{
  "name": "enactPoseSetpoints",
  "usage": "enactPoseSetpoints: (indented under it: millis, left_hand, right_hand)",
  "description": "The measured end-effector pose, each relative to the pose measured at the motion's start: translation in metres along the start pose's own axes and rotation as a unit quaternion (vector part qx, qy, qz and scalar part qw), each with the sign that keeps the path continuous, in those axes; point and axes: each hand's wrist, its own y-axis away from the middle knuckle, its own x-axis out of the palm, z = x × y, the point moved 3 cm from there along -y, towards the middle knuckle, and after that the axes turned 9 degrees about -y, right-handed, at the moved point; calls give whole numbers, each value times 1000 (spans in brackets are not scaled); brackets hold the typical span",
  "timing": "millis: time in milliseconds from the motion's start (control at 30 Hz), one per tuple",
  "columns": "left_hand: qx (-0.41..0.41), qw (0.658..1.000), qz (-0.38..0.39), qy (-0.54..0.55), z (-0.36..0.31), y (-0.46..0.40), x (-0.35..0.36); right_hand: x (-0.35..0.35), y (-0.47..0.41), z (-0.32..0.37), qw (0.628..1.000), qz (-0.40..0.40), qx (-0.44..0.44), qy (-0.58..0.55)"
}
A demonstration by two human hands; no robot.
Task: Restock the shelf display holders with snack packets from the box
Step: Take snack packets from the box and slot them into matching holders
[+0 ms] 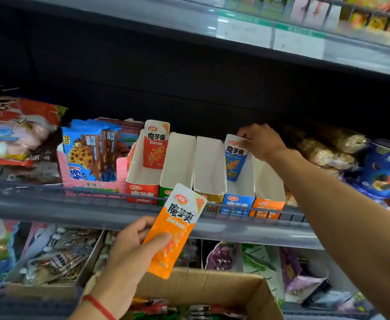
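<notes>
- Five open-topped display holders are seen side by side on the middle shelf (74, 204), at centre frame: red holder (140, 181), green holder (177, 162), yellow holder (209, 167), blue holder (240, 192), orange holder (267, 188).
- The holders' lower fronts are partly hidden behind the shelf's wire rail (235, 207); their printed labels are cut off by it.
- A red packet (155, 144) is stood upright at the back of the red holder.
- A blue packet (235, 155) is pinched at its top edge by the right hand (262, 140), right of centre; the packet is held upright inside the blue holder. Whether its lower end touches the holder floor cannot be told.
- An orange packet (176, 229) is gripped by the left hand (131, 248) at lower centre, thumb on the front, fingers curled behind; the packet is tilted, its top overlapping the rail in front of the green holder.
- The hands are well apart.
- The cardboard box (212, 285) is at the bottom centre, cut off by the frame edge; packets inside are blurred and partly covered by the left forearm.
- A red string (99, 307) is worn on the left wrist.
- Goods at upper right and far left are too blurred to identify.
</notes>
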Motion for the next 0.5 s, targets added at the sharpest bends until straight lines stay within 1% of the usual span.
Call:
enactPoseSetpoints:
  millis: [133, 267, 367, 433, 500]
  left_hand:
    - [0, 1000, -2, 5, 1, 1, -3]
    - [-3, 1000, -2, 10, 2, 2, -4]
    - [-6, 1000, -2, 25, 1, 2, -4]
    - [-14, 999, -1, 48, 0, 3, -4]
    - [-20, 997, 3, 75, -2, 4, -4]
  right_hand:
    - [3, -8, -1, 998, -17, -15, 65]
    - [7, -11, 0, 993, -43, -4, 113]
    - [11, -9, 1, 991, -65, 8, 113]
    - [9, -5, 1, 992, -77, 22, 95]
    - [5, 4, 7, 992, -106, 15, 63]
